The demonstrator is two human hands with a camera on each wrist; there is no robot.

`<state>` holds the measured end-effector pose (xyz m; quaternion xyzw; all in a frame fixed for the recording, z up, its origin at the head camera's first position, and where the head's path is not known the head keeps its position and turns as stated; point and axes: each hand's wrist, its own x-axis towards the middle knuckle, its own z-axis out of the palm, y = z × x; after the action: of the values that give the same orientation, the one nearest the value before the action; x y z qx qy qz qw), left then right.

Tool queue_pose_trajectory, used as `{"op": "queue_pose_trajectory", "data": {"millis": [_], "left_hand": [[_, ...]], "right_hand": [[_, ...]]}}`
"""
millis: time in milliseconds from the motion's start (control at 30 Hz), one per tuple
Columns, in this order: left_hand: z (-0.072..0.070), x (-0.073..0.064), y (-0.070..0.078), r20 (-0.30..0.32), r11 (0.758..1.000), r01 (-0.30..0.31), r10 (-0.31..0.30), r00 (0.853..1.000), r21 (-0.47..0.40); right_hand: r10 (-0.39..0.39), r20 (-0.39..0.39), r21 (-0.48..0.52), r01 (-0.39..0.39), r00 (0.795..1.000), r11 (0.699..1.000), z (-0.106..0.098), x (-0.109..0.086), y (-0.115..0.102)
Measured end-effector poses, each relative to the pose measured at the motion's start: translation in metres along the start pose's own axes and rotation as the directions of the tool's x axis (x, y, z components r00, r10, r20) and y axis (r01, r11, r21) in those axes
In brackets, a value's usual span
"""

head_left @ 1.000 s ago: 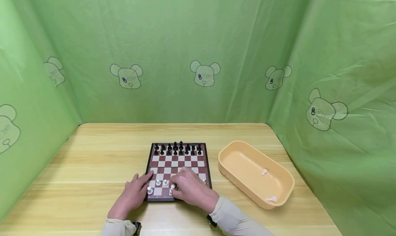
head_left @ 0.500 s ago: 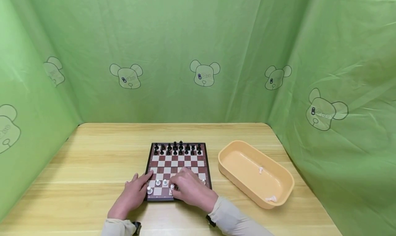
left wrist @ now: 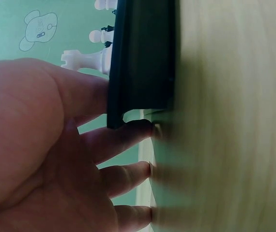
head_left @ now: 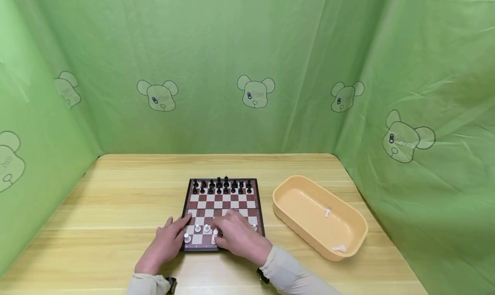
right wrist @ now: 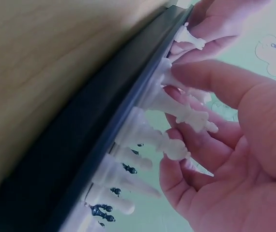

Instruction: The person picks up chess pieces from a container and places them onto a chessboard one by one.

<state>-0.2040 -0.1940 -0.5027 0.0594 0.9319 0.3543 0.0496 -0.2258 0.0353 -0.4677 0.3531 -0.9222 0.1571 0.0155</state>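
A chessboard [head_left: 203,212] lies on the wooden table, black pieces [head_left: 226,184] in two rows at its far side. My right hand [head_left: 240,239] reaches over the near rows and pinches a white chess piece [head_left: 215,234] between thumb and fingers; the fingers partly cover it in the right wrist view. Close beside it stands a tall white piece [right wrist: 196,120]. My left hand [head_left: 165,242] rests at the board's left edge, its thumb [left wrist: 87,92] against the rim and the other fingertips on the table. A white rook [left wrist: 82,61] stands at that near-left corner. Two white pawns [head_left: 206,228] show ahead of it.
An orange plastic tray [head_left: 284,215] stands at an angle to the right of the board. Inside it lie a small white piece [head_left: 327,212] and more white at its near end, a larger chess piece [head_left: 339,248]. Green curtains [head_left: 209,127] with bear heads enclose the table.
The small white piece in the tray has rolled a little to the left. Both hands stay nearly where they were, the right still pinching the white chess piece.
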Motion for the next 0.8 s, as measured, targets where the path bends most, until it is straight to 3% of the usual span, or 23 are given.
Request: {"op": "queue_pose_trajectory", "data": {"millis": [200,400,500,800], "left_hand": [[0.002,0.0,0.0,-0.004,1.0,0.001,-0.001,1.0,-0.006],[0.002,0.0,0.0,-0.009,1.0,0.008,-0.008,1.0,-0.001],[0.001,0.0,0.001,-0.004,1.0,0.012,-0.012,1.0,-0.001],[0.0,0.0,0.002,-0.001,1.0,0.012,-0.012,1.0,0.002]], "right_hand": [[0.091,-0.008,0.045,-0.091,0.996,0.995,-0.01,-0.012,0.007],[0.176,-0.107,0.157,-0.158,0.979,0.975,-0.031,-0.031,0.028],[0.231,-0.167,0.205,-0.196,0.958,0.959,-0.045,-0.041,0.043],[0.403,-0.297,0.222,-0.348,0.866,0.911,-0.082,-0.074,0.102]]}}
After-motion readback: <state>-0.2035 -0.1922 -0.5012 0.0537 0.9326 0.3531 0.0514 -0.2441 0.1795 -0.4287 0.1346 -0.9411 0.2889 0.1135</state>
